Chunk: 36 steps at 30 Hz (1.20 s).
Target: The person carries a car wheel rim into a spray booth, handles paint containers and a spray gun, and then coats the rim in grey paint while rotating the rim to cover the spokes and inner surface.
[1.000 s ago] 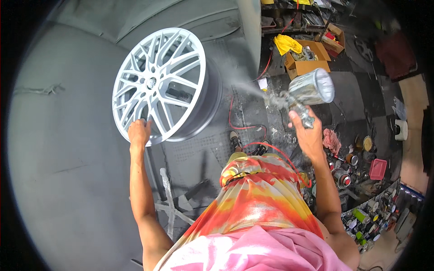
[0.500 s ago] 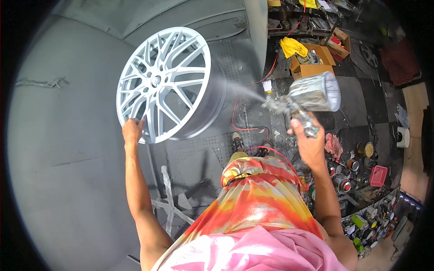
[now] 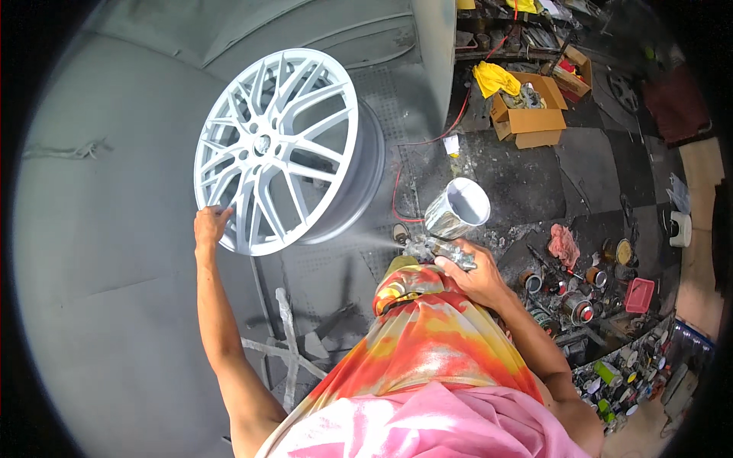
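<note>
A white multi-spoke car wheel rim [image 3: 317, 143] tilts up at the upper left, its grey barrel turned to the right. My left hand [image 3: 210, 225] grips its near left edge, with the fingers curled over the lip. In my right hand [image 3: 482, 276] is a paint-crusted spray gun [image 3: 437, 250], its round paint cup [image 3: 447, 219] standing on the far side of it. A pale mist streams left from the nozzle toward the lower part of the barrel. My fingers wrap round the gun's handle; the trigger itself is hard to make out.
A paint-coated stand [image 3: 289, 343] has crossed legs on the floor below the rim. A red hose [image 3: 397, 195] runs across the floor. Cardboard boxes [image 3: 534, 122] lie at the far right. Paint cans [image 3: 576, 307], a pink cloth [image 3: 563, 246] and a red basket [image 3: 639, 295] clutter the right side.
My right hand has brought the spray gun left and nearer to my body, and the mist now meets the barrel lower down. The rim has shifted slightly, with my left hand still on it.
</note>
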Tool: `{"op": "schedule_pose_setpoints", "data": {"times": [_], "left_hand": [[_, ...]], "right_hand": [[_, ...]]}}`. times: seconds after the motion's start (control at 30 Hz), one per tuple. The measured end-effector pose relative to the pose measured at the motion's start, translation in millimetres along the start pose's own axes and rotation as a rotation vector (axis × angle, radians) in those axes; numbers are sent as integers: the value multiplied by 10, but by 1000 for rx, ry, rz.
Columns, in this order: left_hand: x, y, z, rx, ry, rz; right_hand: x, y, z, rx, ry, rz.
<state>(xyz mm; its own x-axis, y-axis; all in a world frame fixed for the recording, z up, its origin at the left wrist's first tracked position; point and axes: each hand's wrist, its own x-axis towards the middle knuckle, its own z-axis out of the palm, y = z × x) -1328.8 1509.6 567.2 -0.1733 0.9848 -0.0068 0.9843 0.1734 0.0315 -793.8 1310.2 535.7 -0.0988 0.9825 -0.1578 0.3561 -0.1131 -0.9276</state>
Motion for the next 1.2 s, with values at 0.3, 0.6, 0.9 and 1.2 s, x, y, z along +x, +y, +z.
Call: {"op": "schedule_pose_setpoints", "data": {"times": [0.3,0.6,0.9,1.2], "left_hand": [[437,-624,267,7,14,38],[282,-327,428,-86,191,89],[-837,702,-538,-446,240,214],[-1518,1111,-393,-527,0,319]], "right_hand": [[287,6,-309,-106,392,2],[7,-113,-229,153,460,8],[-447,-329,223,191,36,68],[-220,-245,75,10,480,-152]]}}
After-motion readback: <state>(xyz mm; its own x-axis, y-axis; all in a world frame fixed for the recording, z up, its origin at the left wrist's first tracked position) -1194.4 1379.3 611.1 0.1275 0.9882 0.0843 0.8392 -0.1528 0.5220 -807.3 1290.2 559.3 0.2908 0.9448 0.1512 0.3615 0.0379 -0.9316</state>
